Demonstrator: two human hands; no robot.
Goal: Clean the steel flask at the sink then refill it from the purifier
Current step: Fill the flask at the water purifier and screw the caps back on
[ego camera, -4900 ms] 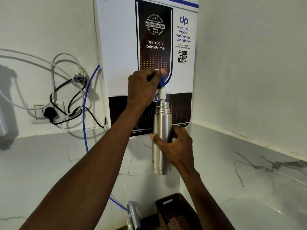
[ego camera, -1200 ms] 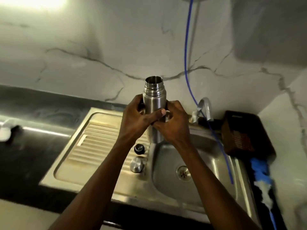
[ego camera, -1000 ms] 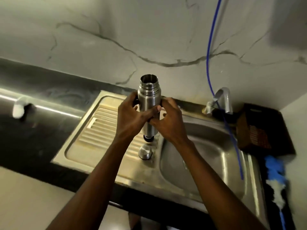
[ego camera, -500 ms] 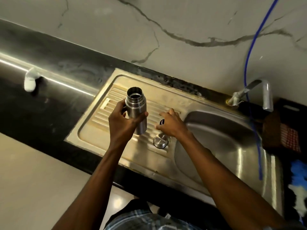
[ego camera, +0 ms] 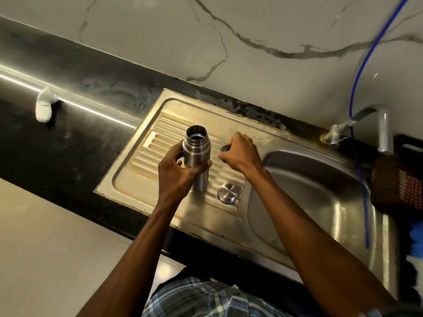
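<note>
The open steel flask (ego camera: pixel 198 156) stands upright over the ribbed drainboard (ego camera: pixel 142 156) of the steel sink. My left hand (ego camera: pixel 180 170) grips its body below the threaded neck. Just to the right of the flask, my right hand (ego camera: pixel 240 151) has its fingers curled round a small dark stopper (ego camera: pixel 225 148), lifted off the drainboard. The flask's steel cap (ego camera: pixel 229 193) lies on the drainboard near the flask's base. The purifier is out of view.
The sink basin (ego camera: pixel 320 202) lies to the right, with a steel tap (ego camera: pixel 375 131) behind it and a blue hose (ego camera: pixel 357 133) hanging into it. A brown basket (ego camera: pixel 402 179) sits at the far right. A white object (ego camera: pixel 43 106) rests on the black counter at left.
The flask came from the purifier down to the sink. In the last second my right hand let go of the flask and picked the dark stopper up from the drainboard; my left hand keeps the flask.
</note>
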